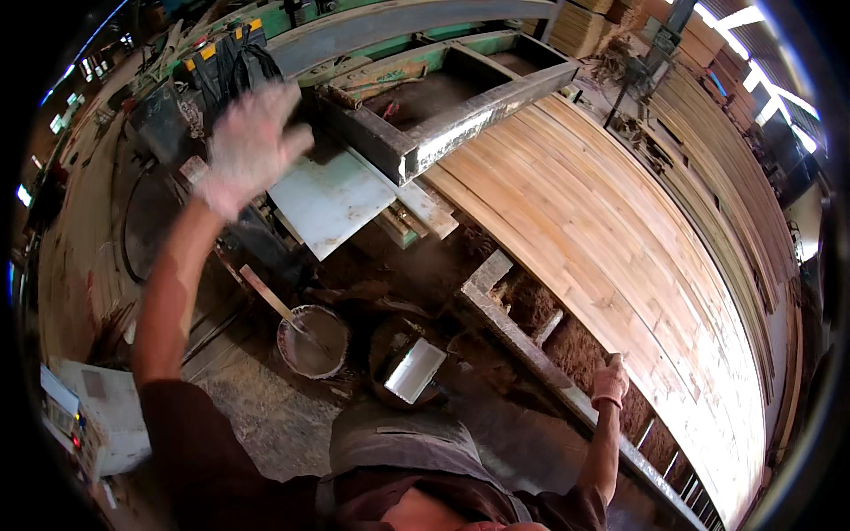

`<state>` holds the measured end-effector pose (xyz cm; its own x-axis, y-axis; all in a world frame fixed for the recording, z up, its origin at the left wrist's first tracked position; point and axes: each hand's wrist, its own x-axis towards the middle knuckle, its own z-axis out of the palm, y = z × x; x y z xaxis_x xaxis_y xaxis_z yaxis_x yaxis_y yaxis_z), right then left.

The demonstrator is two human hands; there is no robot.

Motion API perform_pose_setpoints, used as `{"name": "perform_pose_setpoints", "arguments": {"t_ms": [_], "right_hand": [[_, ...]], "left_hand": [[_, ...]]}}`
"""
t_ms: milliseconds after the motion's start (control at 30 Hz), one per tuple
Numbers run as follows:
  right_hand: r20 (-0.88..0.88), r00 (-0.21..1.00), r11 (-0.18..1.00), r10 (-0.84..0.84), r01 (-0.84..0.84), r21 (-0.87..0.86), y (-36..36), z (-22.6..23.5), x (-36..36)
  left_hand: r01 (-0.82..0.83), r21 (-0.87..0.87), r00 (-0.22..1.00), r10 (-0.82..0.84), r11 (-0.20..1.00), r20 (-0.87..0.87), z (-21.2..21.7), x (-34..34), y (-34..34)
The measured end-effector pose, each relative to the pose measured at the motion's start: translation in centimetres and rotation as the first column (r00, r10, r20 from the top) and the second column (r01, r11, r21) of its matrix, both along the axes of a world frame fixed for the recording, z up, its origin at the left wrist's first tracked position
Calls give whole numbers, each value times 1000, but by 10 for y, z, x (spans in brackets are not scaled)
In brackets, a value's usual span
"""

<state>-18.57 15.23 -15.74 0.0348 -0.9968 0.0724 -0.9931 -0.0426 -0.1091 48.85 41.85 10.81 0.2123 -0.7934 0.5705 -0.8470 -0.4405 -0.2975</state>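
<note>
My left hand [252, 150], in a pale, dusty glove, is raised above the machine, near a dark bundle with yellow-topped parts [237, 57]. It is smeared by motion, but its thumb and fingers show apart and it holds nothing. At the near edge of a long panel of pale wooden strips [584, 203] is my right hand [609, 382], also gloved. Its fingers are closed at that edge, and whatever they hold, if anything, is hidden. A black metal frame [416, 146] crosses the panel's far end, next to a whitish flat plate [332, 199].
A bucket [285, 341] of greyish stuff with a wooden stick [266, 292] stands before me, beside a white-faced rectangular container [414, 372]. A metal rail [531, 345] runs below the panel, with brown dust behind it. Stacked boards [717, 177] lie at right; a control box [106, 416] stands at left.
</note>
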Motion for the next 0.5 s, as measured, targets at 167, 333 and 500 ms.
{"name": "perform_pose_setpoints", "arguments": {"t_ms": [167,333,500], "right_hand": [[187,970,988,153,-150,-33,-22,-27,25],[174,958,971,230,-239,33,-20,-13,72],[125,970,978,207,-206,-27,-30,-29,108]], "left_hand": [[325,441,774,33,836,-633,-159,-159,126],[179,642,-54,659,745,-750,-423,-303,338],[150,648,370,565,747,-737,-537,-428,505]]}}
